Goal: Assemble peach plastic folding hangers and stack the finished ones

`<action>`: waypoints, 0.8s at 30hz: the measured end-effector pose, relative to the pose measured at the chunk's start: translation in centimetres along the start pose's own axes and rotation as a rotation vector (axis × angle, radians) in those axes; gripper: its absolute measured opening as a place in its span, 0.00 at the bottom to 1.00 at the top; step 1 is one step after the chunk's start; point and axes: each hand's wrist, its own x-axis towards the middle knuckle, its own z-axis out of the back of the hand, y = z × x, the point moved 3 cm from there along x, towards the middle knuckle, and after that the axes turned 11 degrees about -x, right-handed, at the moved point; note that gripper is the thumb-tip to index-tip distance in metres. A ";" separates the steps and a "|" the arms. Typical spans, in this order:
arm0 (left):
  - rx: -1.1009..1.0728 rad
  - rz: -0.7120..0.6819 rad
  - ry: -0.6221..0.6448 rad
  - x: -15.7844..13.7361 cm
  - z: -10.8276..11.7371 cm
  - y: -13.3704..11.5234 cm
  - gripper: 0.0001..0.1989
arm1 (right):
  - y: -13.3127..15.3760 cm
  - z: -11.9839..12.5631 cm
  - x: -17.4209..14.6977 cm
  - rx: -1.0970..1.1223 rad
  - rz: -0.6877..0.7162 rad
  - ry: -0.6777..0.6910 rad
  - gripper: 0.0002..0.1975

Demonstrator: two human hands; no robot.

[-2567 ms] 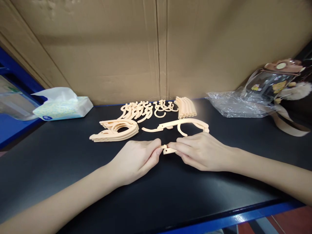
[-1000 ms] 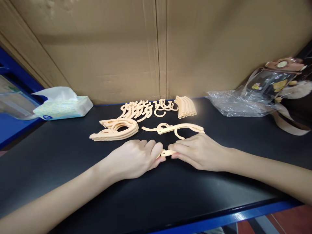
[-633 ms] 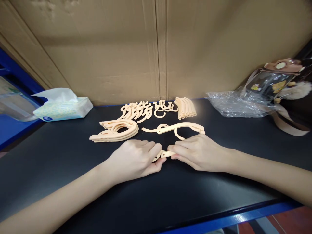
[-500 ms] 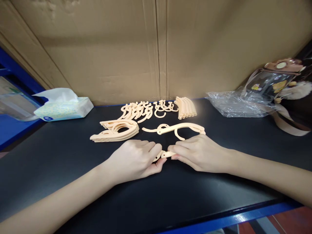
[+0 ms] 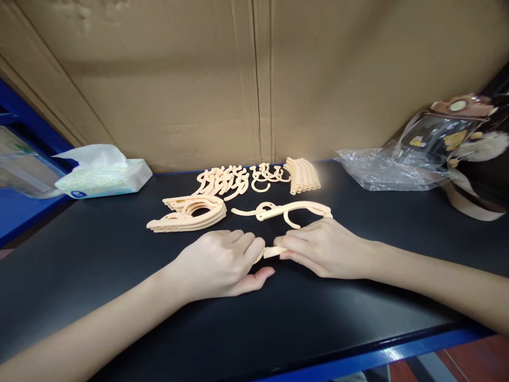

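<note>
Low over the table, my left hand (image 5: 222, 262) has its fingers curled round a cream plastic hanger piece (image 5: 259, 258), mostly hidden, with the thumb held away below. My right hand (image 5: 328, 248) pinches a cream hanger arm (image 5: 273, 252) between thumb and fingers; its end points left, close to the left hand's piece. Whether the two ends touch I cannot tell. Just beyond the hands lie a partly joined folding hanger (image 5: 296, 208) and, to its left, a stack of folded hangers (image 5: 189, 214).
Behind are loose hook pieces (image 5: 222, 180), more small hooks (image 5: 270, 172) and a row of hanger arms (image 5: 303, 176). A tissue pack (image 5: 103, 178) sits at left. Clear plastic wrap (image 5: 389, 172) and a strapped bottle (image 5: 445, 132) stand at right. Cardboard (image 5: 178, 79) walls the back.
The left thumb has come away from the hanger piece and dropped lower. The arm piece in the right hand has turned, so its end hole no longer shows.
</note>
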 end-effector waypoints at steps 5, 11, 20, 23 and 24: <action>-0.102 0.041 -0.017 0.0 -0.3 0.0 0.14 | 0.0 0.3 0.0 -0.036 0.008 -0.051 0.18; -0.105 0.030 0.040 0.1 -0.4 0.0 0.16 | 0.0 0.0 0.1 -0.023 0.033 -0.027 0.18; -0.333 0.078 0.134 0.2 -0.8 -0.2 0.09 | 0.3 0.0 0.3 -0.038 0.079 -0.033 0.16; -0.356 0.101 0.126 0.0 -0.9 0.0 0.08 | -0.1 0.8 0.3 -0.038 0.094 -0.126 0.15; -0.356 0.112 0.121 0.0 -0.9 0.1 0.09 | -0.4 1.1 0.2 -0.038 0.075 -0.174 0.15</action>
